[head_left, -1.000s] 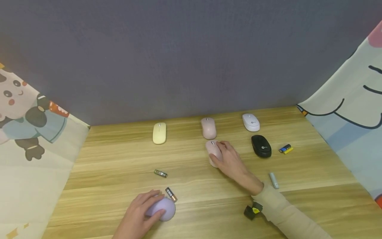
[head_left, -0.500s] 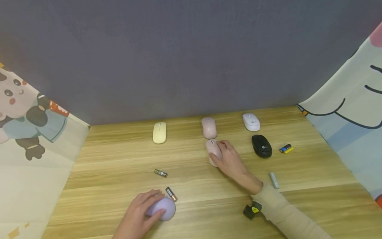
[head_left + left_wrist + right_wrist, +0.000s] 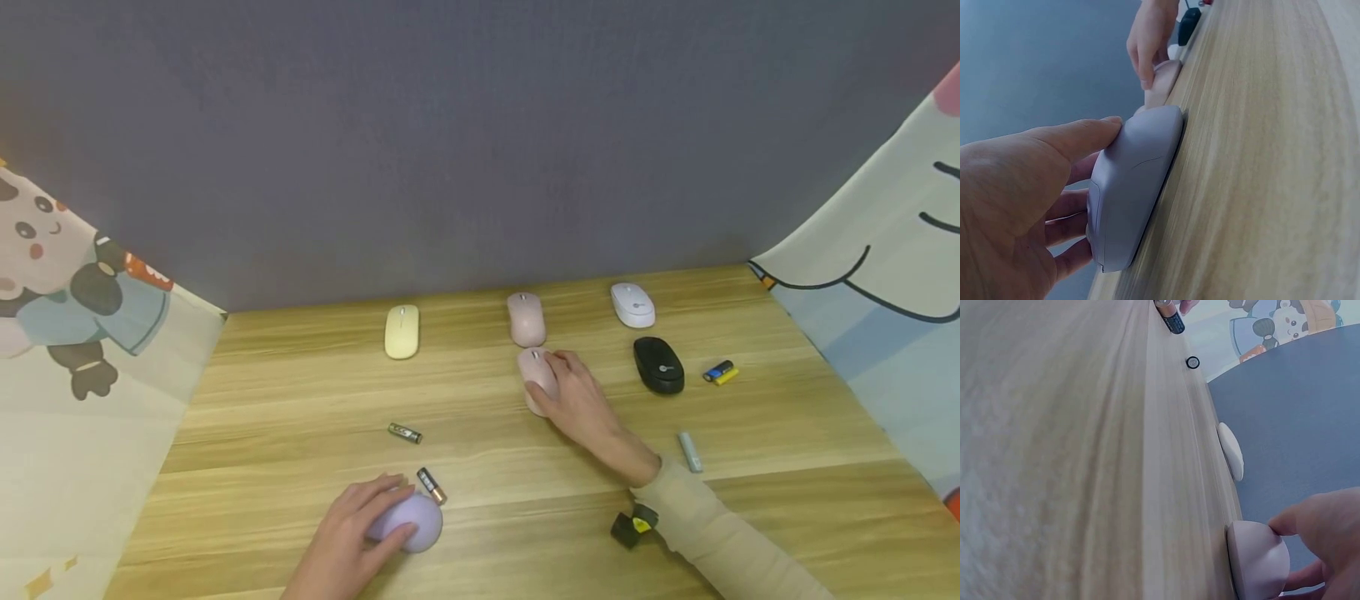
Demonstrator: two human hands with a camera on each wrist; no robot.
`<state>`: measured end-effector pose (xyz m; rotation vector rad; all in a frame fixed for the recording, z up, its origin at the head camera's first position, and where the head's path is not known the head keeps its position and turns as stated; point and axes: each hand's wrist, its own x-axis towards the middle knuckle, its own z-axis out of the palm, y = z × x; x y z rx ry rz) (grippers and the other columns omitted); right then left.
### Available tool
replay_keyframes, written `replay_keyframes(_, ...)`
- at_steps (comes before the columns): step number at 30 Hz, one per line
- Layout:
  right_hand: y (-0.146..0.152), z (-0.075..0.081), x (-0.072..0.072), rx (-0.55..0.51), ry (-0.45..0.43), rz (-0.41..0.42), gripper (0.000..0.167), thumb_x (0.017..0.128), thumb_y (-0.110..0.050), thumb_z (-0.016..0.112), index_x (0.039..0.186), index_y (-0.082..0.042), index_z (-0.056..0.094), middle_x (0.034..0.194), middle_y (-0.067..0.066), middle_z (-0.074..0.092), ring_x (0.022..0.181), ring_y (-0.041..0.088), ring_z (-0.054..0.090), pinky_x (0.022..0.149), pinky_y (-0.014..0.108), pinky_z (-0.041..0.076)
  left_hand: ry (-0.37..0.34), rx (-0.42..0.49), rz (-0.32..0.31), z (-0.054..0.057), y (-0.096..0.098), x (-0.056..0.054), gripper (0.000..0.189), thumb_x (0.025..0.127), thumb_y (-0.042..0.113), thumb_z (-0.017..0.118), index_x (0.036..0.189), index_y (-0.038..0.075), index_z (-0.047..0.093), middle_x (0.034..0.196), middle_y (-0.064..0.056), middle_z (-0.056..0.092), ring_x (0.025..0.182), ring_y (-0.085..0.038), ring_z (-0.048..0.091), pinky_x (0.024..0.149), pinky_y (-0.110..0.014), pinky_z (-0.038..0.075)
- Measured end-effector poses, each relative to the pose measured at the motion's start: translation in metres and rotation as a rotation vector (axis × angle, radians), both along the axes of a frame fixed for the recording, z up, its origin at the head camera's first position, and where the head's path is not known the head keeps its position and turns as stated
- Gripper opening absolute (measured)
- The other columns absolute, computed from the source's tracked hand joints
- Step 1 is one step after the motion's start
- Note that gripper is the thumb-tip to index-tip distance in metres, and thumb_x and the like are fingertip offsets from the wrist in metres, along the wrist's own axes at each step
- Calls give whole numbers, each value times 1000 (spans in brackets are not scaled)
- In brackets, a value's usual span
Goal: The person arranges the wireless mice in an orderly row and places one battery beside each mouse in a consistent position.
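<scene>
My left hand [image 3: 347,533] holds a purple computer mouse [image 3: 422,523] near the front of the table, thumb on one side and fingers along the other. In the left wrist view the purple mouse [image 3: 1135,169] sits on the wood, a thin seam across its shell. My right hand [image 3: 585,410] grips a pale pink mouse [image 3: 534,372] between thumb and fingers, its scroll wheel end facing away. Right behind it lies a second pink mouse [image 3: 527,320]. A dark battery [image 3: 431,486] lies beside the purple mouse, and another battery [image 3: 405,432] farther back.
A yellow mouse [image 3: 402,332] is at the back left of the wooden table [image 3: 300,400]. To the right are a white mouse [image 3: 633,306], a black mouse [image 3: 659,366], blue and yellow batteries [image 3: 720,372] and a grey battery [image 3: 689,452]. A grey panel [image 3: 480,150] stands behind.
Both hands keep their hold on the two mice, which stay where they were. Only the head view has shifted very slightly.
</scene>
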<state>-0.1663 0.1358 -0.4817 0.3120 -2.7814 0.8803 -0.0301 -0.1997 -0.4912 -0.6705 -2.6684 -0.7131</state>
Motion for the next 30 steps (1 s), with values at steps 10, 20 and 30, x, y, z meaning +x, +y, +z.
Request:
replay_keyframes(10, 0, -3, -1, 4, 13, -3, 61, 97, -30, 72, 138, 12, 56, 135, 31, 57, 120, 47, 61, 97, 59, 56, 27, 7, -20, -3, -1, -2, 44, 76, 26, 90, 117, 21, 76, 125, 3, 72, 113, -21, 67, 89, -48, 61)
replay_keyframes(20, 0, -1, -1, -3, 9, 0, 62, 97, -32, 72, 137, 13, 56, 133, 30, 57, 118, 46, 62, 96, 59, 56, 28, 10, -20, -3, -1, -2, 44, 76, 26, 90, 118, 20, 76, 125, 3, 72, 114, -21, 66, 89, -48, 61)
replay_keyframes(30, 0, -1, -1, -9, 5, 2, 63, 97, -33, 72, 137, 12, 56, 133, 30, 57, 117, 45, 62, 96, 59, 56, 38, 13, -24, -2, 0, -1, 44, 76, 27, 90, 117, 20, 76, 124, 3, 72, 113, -20, 66, 89, -46, 61)
